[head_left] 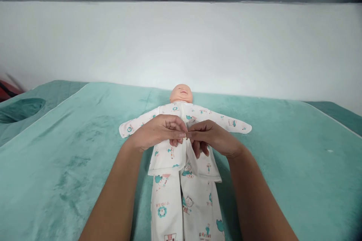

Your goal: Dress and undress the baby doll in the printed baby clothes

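Note:
A baby doll (181, 93) lies on its back, dressed in a white baby shirt (169, 160) with teal and pink prints and matching trousers (166, 203). Over the middle of its chest, my left hand (162, 130) pinches one front edge of the shirt between thumb and fingers. Touching it fingertip to fingertip, my right hand (210, 135) grips the other front edge. A small fastening seems to sit between the thumbs, mostly hidden by them. Below my hands the shirt front hangs apart over the trousers. Both sleeves are stretched out sideways.
A teal plush cover (70, 150) spreads under the doll on the bed. Behind it rises a white wall (181, 45) with a dark band along the top. Part of a red object (7, 91) shows at the far left edge.

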`<action>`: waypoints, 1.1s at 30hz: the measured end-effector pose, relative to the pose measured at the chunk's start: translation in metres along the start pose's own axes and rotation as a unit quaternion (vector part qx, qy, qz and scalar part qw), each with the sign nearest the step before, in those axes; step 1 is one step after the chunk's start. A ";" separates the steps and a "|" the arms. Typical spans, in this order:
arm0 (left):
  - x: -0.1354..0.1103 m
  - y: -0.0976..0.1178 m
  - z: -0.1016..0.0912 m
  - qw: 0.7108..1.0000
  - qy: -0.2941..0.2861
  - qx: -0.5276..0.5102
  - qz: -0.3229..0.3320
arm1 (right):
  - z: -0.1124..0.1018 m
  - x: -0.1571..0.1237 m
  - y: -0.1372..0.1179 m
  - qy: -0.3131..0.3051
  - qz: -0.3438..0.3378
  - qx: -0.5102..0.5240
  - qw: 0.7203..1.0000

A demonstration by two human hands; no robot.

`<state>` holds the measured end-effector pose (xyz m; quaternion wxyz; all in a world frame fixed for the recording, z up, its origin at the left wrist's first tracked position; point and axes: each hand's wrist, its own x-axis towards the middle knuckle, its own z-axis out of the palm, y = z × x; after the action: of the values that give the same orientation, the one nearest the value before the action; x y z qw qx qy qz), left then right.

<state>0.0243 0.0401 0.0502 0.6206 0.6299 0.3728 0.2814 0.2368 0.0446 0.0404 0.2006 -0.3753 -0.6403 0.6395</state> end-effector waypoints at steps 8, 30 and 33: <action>-0.002 0.001 0.001 1.000 0.007 0.002 -0.003 | -0.006 0.002 0.008 -0.018 -0.024 0.031 0.999; -0.006 0.003 0.003 0.999 -0.015 0.050 -0.014 | 0.010 0.000 -0.001 0.090 -0.057 -0.129 0.986; -0.006 0.005 0.003 0.998 -0.013 0.057 -0.019 | 0.009 0.000 0.000 0.084 -0.049 -0.112 0.989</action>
<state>0.0243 0.0335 0.0556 0.5934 0.6609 0.3919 0.2399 0.2301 0.0391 0.0399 0.2418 -0.4159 -0.7062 0.5194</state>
